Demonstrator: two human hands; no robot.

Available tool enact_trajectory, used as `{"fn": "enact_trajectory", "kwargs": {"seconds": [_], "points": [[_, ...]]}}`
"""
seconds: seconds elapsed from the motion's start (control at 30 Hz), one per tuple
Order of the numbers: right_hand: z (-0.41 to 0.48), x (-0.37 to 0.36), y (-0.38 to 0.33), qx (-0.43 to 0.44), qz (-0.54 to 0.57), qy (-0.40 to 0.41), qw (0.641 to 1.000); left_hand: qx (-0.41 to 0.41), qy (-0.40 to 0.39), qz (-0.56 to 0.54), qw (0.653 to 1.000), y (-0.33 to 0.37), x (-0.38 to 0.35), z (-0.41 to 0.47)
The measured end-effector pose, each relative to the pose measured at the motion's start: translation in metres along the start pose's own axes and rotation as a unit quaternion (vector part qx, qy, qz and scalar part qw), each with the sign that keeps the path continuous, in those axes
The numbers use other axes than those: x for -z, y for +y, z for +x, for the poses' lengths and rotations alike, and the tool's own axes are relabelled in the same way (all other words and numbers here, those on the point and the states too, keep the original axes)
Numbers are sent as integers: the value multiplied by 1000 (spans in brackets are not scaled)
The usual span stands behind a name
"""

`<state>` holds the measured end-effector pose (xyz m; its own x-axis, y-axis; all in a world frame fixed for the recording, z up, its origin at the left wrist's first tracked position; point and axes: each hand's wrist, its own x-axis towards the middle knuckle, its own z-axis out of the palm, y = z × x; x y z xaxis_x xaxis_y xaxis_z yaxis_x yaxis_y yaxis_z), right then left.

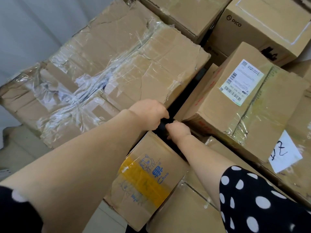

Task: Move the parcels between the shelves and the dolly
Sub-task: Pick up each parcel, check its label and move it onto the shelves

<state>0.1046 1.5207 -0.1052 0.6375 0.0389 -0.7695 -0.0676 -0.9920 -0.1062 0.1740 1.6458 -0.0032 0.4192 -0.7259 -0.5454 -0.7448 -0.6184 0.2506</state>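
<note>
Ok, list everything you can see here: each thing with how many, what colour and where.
battered box: one, brown under clear tape, left centre
cartoon box: one, brown with yellow tape and blue print, bottom centre
labelled box: one, brown with a white shipping label, right centre
PICO box: one, brown with black print, top right
plain box: one, brown, top centre
paper slip: one, white with handwriting, on a box at right
black handle: one, black, in the gap between the boxes
dotted sleeve: black with white dots, bottom right
left hand: one, grips the black handle
right hand: one, grips the black handle beside it
</note>
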Motion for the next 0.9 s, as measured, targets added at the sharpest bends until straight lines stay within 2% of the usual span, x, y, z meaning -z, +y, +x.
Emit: {"fn": "enact_trajectory", "kwargs": {"seconds": [0.27, 0.47, 0.57, 0.7, 0.83, 0.9], "points": [[6, -16, 10, -19, 57, 7, 998, 12, -39, 32, 999, 13, 3, 22], [-30, 6, 17, -23, 131, 11, 991, 49, -50, 41, 997, 33, 19, 7], [-74, 28, 22, -8, 172, 7, 985, 70, -43, 42, 996, 59, 38, -16], [-153, 61, 32, 31, 166, 36, 985, 100, -37, 25, 994, 103, 68, -62], [-236, 87, 57, 38, 119, 92, 988, 127, -20, 4, 992, 151, 106, -106], [-279, 102, 76, 23, 131, 126, 983, 125, -2, 4, 992, 178, 127, -123]]}}
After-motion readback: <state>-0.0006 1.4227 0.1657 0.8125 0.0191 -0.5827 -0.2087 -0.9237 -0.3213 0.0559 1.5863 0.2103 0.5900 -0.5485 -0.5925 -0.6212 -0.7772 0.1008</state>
